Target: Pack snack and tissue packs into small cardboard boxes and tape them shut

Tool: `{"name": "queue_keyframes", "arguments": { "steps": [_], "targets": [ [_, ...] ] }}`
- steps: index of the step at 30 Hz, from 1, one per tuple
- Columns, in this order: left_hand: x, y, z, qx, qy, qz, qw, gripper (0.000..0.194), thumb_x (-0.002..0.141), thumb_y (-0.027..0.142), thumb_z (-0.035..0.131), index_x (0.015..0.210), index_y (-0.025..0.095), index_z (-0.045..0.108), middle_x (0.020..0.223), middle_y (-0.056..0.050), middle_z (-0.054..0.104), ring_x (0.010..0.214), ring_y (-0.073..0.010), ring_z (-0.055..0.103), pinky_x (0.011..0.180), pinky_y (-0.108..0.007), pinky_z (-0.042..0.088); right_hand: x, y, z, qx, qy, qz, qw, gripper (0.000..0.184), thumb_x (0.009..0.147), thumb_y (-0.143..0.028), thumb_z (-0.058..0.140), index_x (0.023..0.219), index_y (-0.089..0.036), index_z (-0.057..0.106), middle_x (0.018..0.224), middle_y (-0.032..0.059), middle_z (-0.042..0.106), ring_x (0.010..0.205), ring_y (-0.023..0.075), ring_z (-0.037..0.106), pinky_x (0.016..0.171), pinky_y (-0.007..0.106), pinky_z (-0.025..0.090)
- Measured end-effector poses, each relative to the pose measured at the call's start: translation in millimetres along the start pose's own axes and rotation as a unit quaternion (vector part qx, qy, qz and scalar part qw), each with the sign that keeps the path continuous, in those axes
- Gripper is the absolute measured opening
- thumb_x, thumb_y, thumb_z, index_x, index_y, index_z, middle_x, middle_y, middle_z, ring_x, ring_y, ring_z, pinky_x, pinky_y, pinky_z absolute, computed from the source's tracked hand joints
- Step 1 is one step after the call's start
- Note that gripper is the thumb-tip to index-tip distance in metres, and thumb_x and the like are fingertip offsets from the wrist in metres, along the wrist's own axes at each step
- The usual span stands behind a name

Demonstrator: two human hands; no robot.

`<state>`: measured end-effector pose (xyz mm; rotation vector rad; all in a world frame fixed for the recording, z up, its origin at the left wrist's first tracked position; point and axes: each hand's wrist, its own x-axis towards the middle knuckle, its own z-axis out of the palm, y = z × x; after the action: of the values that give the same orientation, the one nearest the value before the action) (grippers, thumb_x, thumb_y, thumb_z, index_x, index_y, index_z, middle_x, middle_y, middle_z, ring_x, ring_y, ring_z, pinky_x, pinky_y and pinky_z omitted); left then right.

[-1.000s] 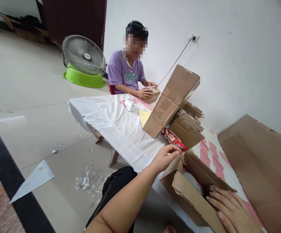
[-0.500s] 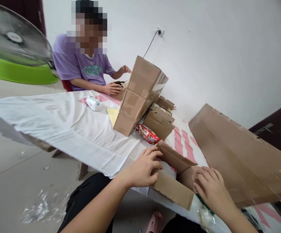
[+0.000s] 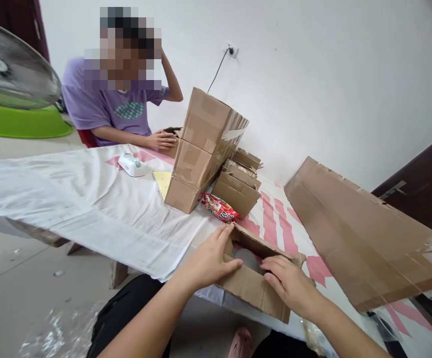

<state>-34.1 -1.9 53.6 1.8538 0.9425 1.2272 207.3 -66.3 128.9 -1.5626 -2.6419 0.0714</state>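
In front of me at the table's near edge lies a small cardboard box (image 3: 255, 293) with its long flaps raised. Something grey and rounded (image 3: 246, 258) shows inside; what it is I cannot make out. My left hand (image 3: 211, 256) grips the box's left end, fingers toward the far flap and thumb over the near one. At the right end, my right hand (image 3: 292, 283) lies over the opening with fingers extended, pressing down where the short end flap is hidden. Just beyond the box sits a red snack packet (image 3: 219, 208).
A stack of closed cardboard boxes (image 3: 201, 144) stands mid-table, with open boxes (image 3: 236, 191) behind it. A large cardboard sheet or carton (image 3: 358, 238) rises at right. Across the table, a person (image 3: 119, 114) touches another box. A white tape dispenser (image 3: 132, 165) lies at left.
My right hand has moved left from outside the box's right end to over its opening, and that end has folded inward. The other person has raised a hand to the head.
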Motion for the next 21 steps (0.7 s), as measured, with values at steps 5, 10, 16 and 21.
{"name": "queue_keyframes", "arguments": {
  "steps": [5,10,16,21],
  "targets": [
    [1,-4,-5.9,-0.003,-0.030,0.001,1.000,0.090,0.064,0.039,0.080,0.143,0.024,0.039,0.145,-0.013,0.046,0.132,-0.0366,0.043,0.108,-0.050,0.035,46,-13,12,0.092,-0.081,-0.090,0.988,0.066,0.095,-0.061,0.019,0.122,-0.016,0.060,0.124,0.0124,0.062,0.120,0.0236,0.053,0.104,0.040,0.041],
    [1,-4,-7.7,0.048,-0.044,0.008,0.998,0.097,0.066,0.036,0.079,0.147,0.024,0.027,0.148,-0.015,0.040,0.136,-0.0336,0.039,0.109,-0.051,0.036,67,-20,14,0.150,-0.121,-0.165,0.967,0.076,0.090,-0.069,0.014,0.130,-0.019,0.055,0.136,0.0126,0.053,0.130,0.0252,0.044,0.109,0.042,0.035],
    [-1,4,-7.5,0.070,0.062,0.084,0.992,0.084,0.070,0.027,0.075,0.142,0.027,0.032,0.141,-0.011,0.045,0.128,-0.0295,0.047,0.103,-0.047,0.043,59,-15,13,0.151,-0.084,-0.146,0.974,0.084,0.087,-0.072,0.027,0.150,-0.017,0.023,0.155,0.0150,0.027,0.143,0.0281,0.023,0.117,0.047,0.020],
    [-13,30,-0.9,0.053,0.209,0.220,0.951,0.008,0.083,0.015,0.059,0.090,0.019,0.058,0.083,-0.005,0.063,0.080,-0.0177,0.061,0.071,-0.030,0.051,68,-8,25,0.109,-0.044,-0.152,0.981,0.084,0.086,-0.068,0.042,0.152,-0.021,0.018,0.160,0.0119,0.008,0.147,0.0303,0.004,0.118,0.053,0.013]
  ]
}}
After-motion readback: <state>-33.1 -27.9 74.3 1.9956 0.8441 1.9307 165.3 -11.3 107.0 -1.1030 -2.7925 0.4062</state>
